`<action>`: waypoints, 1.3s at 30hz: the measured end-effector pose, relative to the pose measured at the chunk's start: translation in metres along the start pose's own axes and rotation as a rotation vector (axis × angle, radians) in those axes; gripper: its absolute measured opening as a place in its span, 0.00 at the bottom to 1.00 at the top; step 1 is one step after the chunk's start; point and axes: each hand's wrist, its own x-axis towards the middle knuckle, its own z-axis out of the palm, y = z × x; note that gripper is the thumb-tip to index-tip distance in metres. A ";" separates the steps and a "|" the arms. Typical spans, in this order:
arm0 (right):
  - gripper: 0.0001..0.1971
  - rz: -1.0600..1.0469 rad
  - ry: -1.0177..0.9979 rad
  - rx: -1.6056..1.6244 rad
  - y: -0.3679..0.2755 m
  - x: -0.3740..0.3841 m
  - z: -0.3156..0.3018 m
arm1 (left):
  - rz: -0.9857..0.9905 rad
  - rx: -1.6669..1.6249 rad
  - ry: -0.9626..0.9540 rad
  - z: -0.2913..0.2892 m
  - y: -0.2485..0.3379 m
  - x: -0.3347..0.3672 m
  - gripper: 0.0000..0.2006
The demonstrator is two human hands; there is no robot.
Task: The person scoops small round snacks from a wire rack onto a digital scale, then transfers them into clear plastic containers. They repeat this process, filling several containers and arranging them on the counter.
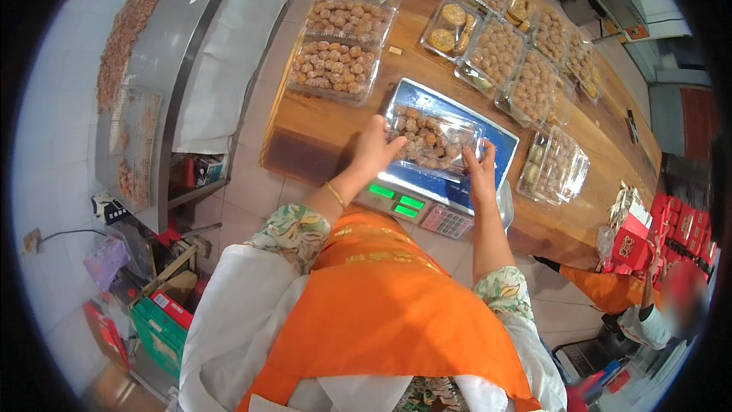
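Note:
A clear plastic box of round brown sugar-dusted pastries (pixel 427 141) rests on the blue platform of a digital scale (pixel 488 126). Its green displays (pixel 396 200) are lit, and a keypad (pixel 447 221) sits beside them. My left hand (pixel 375 146) grips the box at its left end, thumb over the edge. At the right end my right hand (pixel 480 164) pinches the box between thumb and fingers. A gold bangle (pixel 335 196) circles my left wrist.
Filled pastry boxes (pixel 335 69) line the wooden table's (pixel 305 137) far left. More boxes (pixel 494 49) stand at the back and right, some with yellow cookies (pixel 450 27). Red packages (pixel 686 225) lie right, near another person in an orange apron (pixel 602 286). A metal counter (pixel 156 46) runs along the left.

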 end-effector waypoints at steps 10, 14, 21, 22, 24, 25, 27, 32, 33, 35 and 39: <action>0.23 0.101 0.026 0.242 -0.008 -0.008 0.003 | 0.079 -0.081 0.038 0.007 -0.004 0.000 0.18; 0.22 0.247 -0.024 0.351 -0.002 0.002 -0.010 | 0.031 -0.145 -0.043 0.008 0.000 0.009 0.18; 0.21 0.077 -0.123 0.185 -0.009 -0.005 0.003 | -0.058 -0.122 0.015 -0.001 -0.017 0.007 0.19; 0.21 0.042 -0.109 0.164 -0.009 -0.006 0.005 | -0.077 -0.140 0.032 -0.005 -0.013 0.005 0.19; 0.22 -0.031 -0.093 0.122 -0.012 -0.007 0.014 | -0.109 -0.119 0.039 -0.010 -0.015 0.005 0.20; 0.22 0.002 -0.098 0.106 -0.016 -0.007 0.017 | -0.118 -0.106 0.005 -0.011 -0.019 0.007 0.20; 0.23 0.065 -0.106 0.070 -0.027 -0.008 0.016 | -0.136 -0.084 -0.065 -0.012 -0.026 0.011 0.19; 0.23 0.232 -0.134 0.154 -0.025 0.005 0.022 | -0.132 -0.139 -0.131 -0.021 -0.043 0.019 0.15; 0.22 0.282 -0.155 0.147 -0.017 0.008 0.021 | -0.129 -0.164 -0.143 -0.022 -0.048 0.021 0.14; 0.21 0.386 -0.203 0.131 -0.004 0.015 0.014 | -0.162 -0.243 -0.165 -0.028 -0.050 0.020 0.13; 0.19 0.273 -0.225 0.216 -0.021 0.001 0.033 | -0.274 -0.447 -0.184 -0.032 -0.042 0.014 0.13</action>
